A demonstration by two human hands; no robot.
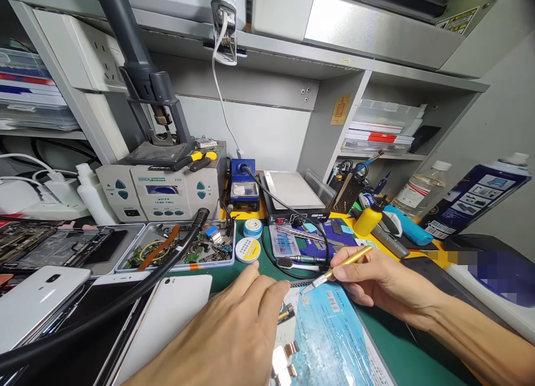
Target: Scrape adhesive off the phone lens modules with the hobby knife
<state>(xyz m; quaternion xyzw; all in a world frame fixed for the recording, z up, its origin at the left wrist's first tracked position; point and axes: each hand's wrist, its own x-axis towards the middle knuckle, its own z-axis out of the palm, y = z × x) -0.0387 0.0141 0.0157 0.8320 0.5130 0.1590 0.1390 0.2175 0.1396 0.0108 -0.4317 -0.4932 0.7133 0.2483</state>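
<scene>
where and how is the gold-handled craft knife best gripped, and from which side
Probably by the gold handle, just behind the silver collar, coming from the right, where the right hand holds it: the slim shaft slants up to the right, while the narrow blade points down and left.

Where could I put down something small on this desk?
Bare green mat shows between the blue sheet and the right forearm. The pale plate, between the blue stand and the black pen holder, looks largely bare too. Left is crowded with phones and a parts tray; back right, with bottles.
</scene>
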